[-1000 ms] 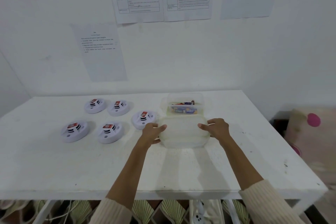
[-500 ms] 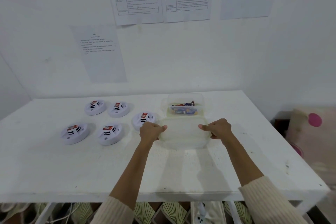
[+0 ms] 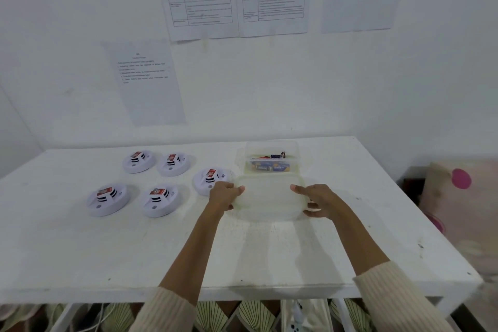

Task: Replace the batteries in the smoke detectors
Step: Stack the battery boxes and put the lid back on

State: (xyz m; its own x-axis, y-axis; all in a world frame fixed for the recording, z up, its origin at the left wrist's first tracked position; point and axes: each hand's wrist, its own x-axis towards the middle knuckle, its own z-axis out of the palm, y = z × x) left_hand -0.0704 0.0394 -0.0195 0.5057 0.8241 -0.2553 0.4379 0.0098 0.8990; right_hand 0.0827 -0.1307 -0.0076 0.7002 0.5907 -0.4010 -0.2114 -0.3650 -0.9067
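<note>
Several white smoke detectors lie on the white table, each with a red battery on top; the nearest one sits just behind my left hand. A clear plastic box holds batteries. In front of it lies its translucent lid. My left hand grips the lid's left edge, thumb on top. My right hand grips the lid's right edge the same way.
Printed sheets hang on the white wall behind the table. A pale object with a pink dot stands to the right of the table. Cables and a power strip lie under the table's front edge.
Both hands with the lid have shifted slightly; the right hand has slid a little toward me along the lid's right edge. The detectors and box have not moved.
</note>
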